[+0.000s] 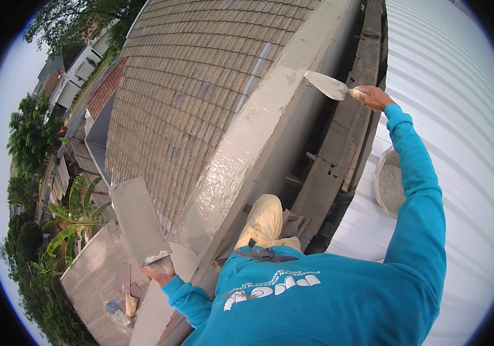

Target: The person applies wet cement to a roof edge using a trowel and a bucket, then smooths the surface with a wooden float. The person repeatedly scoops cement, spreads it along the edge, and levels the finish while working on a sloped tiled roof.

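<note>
My right hand (376,98) is closed round the handle of a pointed trowel (326,86). Its pale, mortar-smeared blade reaches left over the edge of the wall top. At the lower left, my left hand (160,270) grips a long, flat grey plastering float (138,216) at its near end. A lump of wet mortar shows at that end, by my fingers, which are partly hidden. Between my hands runs a wall top (224,167) coated in grey mortar, wet and shiny along its middle stretch. The float is left of this wall, apart from the trowel.
A mortar-stained bucket (390,181) stands on the white corrugated metal roof (454,86), beside my right arm. Worn planks (330,167) lie in the deep gap between wall and metal roof. A tiled roof (183,86) slopes away on the left, with a drop to lower roofs (94,277).
</note>
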`<action>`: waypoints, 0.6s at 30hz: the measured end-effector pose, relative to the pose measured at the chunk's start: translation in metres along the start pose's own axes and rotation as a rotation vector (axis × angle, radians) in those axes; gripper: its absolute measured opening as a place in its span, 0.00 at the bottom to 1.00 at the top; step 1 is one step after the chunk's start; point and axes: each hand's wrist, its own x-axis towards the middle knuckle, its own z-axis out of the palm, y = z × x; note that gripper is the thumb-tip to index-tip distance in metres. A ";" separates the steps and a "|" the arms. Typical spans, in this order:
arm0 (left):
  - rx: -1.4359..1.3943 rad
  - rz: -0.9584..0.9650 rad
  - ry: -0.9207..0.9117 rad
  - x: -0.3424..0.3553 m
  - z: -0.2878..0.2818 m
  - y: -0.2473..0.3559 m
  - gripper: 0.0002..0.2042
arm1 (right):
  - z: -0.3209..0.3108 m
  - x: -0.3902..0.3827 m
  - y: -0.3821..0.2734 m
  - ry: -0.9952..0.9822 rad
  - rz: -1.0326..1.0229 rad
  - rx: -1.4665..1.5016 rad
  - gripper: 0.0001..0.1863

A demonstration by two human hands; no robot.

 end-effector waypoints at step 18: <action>-0.181 -0.749 -0.229 0.080 0.259 -0.202 0.27 | -0.086 -0.327 -0.001 0.359 0.186 -0.287 0.19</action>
